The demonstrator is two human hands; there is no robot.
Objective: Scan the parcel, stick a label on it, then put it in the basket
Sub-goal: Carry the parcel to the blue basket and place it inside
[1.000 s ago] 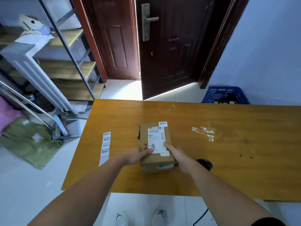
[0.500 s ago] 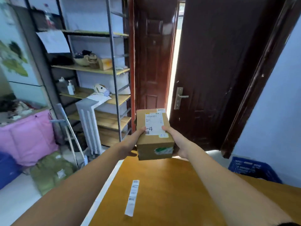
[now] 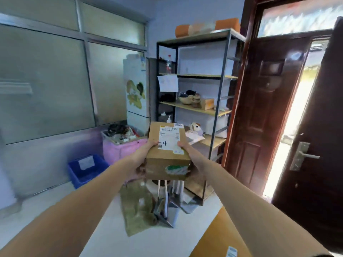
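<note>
A brown cardboard parcel [image 3: 168, 165] with a white shipping label and a handwritten "4" on top is held up at arm's length in the middle of the view. My left hand [image 3: 143, 158] grips its left side, thumb on the top face. My right hand [image 3: 189, 154] grips its right side, thumb at the label's edge. A small white sticker sits at the parcel's far top corner. A blue plastic basket [image 3: 87, 170] stands on the floor to the left, lower than the parcel, with a white sheet inside it.
A pink bin [image 3: 122, 150] full of items stands behind the basket. A metal shelf rack [image 3: 215, 112] is straight ahead, a dark open door [image 3: 308, 138] to the right. A green bag [image 3: 137, 206] lies on the floor. The wooden table corner [image 3: 217, 236] with a label strip [image 3: 231, 251] is at bottom right.
Both hands lifted the parcel off the table and carried it leftward; the view swung left from the table and door toward the shelf rack and the blue basket.
</note>
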